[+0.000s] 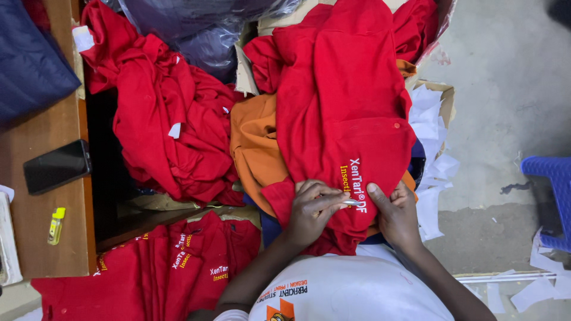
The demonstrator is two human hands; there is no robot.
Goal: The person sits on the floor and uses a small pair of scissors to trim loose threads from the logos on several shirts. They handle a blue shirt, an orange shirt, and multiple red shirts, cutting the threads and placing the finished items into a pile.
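Nearest, left hand (312,211) closed around a small metal tool (351,203), tip set against the embroidered lettering (355,183) on the red shirt (342,113) spread over the lap. Right hand (395,215) lying open, fingers flat, pinning the cloth just beside the stitching. Lower left, red shirts (178,264) laid flat in a stack, seemingly finished. Farther off, a crumpled red heap (160,113) and an orange garment (253,142), apparently yet to handle.

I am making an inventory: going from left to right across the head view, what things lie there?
Black flat phone → small yellow lighter → crumpled red shirts heap → orange garment → red embroidered shirt → white paper scraps → blue plastic stool.
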